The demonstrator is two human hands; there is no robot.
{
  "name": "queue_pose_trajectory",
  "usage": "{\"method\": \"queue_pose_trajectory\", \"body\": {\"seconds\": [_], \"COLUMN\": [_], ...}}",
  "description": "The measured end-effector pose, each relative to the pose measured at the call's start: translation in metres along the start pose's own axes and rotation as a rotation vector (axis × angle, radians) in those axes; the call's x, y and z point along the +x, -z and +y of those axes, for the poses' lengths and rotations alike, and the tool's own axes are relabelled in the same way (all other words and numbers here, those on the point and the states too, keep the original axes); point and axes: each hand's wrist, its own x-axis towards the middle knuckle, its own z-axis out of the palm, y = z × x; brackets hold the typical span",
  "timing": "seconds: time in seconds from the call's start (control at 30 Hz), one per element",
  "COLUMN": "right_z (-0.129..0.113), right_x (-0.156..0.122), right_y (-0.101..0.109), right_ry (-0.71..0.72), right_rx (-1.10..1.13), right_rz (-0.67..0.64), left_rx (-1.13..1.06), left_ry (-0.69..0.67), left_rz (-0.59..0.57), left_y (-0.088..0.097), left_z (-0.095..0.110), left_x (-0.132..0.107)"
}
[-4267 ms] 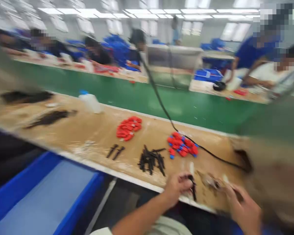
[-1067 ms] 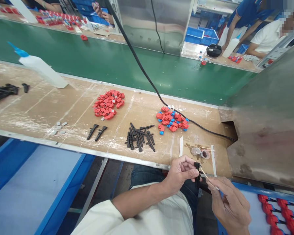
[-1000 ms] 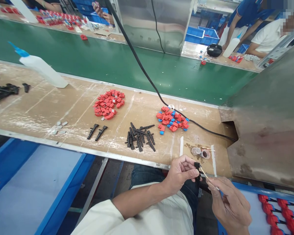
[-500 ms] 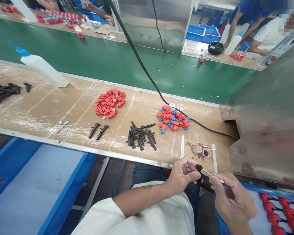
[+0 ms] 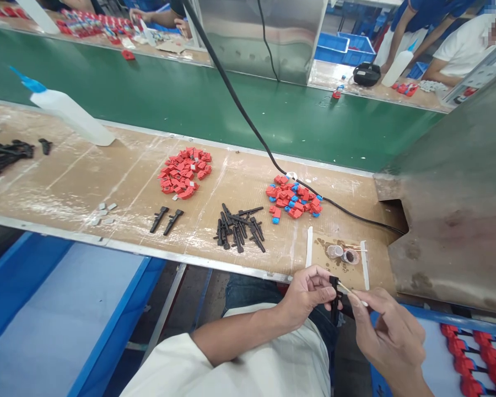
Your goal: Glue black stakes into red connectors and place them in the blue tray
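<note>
My left hand (image 5: 306, 298) is closed around a black plastic toy gun part (image 5: 334, 302), held upright just off the table's front edge. Between the thumb and fingers of my right hand (image 5: 391, 333) is a cotton swab (image 5: 348, 289). Its far tip meets the upper end of the black part; a white tip sticks out by my fingers. Beyond my hands, two small cups (image 5: 335, 252) stand on a stained patch, one with something dark in it. Similar black gun parts (image 5: 238, 227) lie in a pile to the left, and two more (image 5: 172, 221) lie apart.
Red-and-blue pieces (image 5: 293, 198) and red pieces (image 5: 184, 172) lie heaped on the table. A white bottle (image 5: 74, 118) leans at left. A black cable (image 5: 248, 118) crosses to the metal housing (image 5: 458, 193). Blue trays (image 5: 107, 331) flank me. People work beyond the green belt (image 5: 149, 94).
My right hand has shifted slightly left with the swab, and more of the black part shows below my left fingers. The camera view has moved a little.
</note>
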Motion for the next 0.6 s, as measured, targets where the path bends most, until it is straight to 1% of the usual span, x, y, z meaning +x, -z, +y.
{"method": "queue_pose_trajectory", "body": {"seconds": [0.07,0.13,0.23,0.37,0.47,0.53,0.6], "right_z": [-0.003,-0.005,-0.005,-0.002,0.0,0.0,0.0], "right_x": [0.003,0.006,0.009,0.01,0.011,0.013,0.015], "right_y": [0.0,-0.001,-0.002,-0.003,-0.002,-0.001,0.0], "right_ry": [0.142,0.21,0.252,0.306,0.367,0.386,0.394], "right_rx": [-0.036,-0.049,-0.032,0.02,0.059,0.057,0.051], "right_rz": [-0.02,-0.051,-0.11,-0.13,-0.167,-0.19,-0.186], "left_rx": [0.021,0.046,0.064,0.032,0.044,0.062,0.072], "left_ry": [-0.028,-0.041,-0.028,0.023,0.018,0.01,0.017], "left_rz": [0.018,0.035,0.045,0.048,0.056,0.052,0.044], "left_y": [-0.001,-0.001,0.0,0.002,0.004,0.004,0.005], "left_z": [0.0,0.0,0.002,0.006,0.009,0.01,0.011], "left_x": [0.0,-0.001,-0.001,-0.001,-0.001,-0.001,-0.002]}}
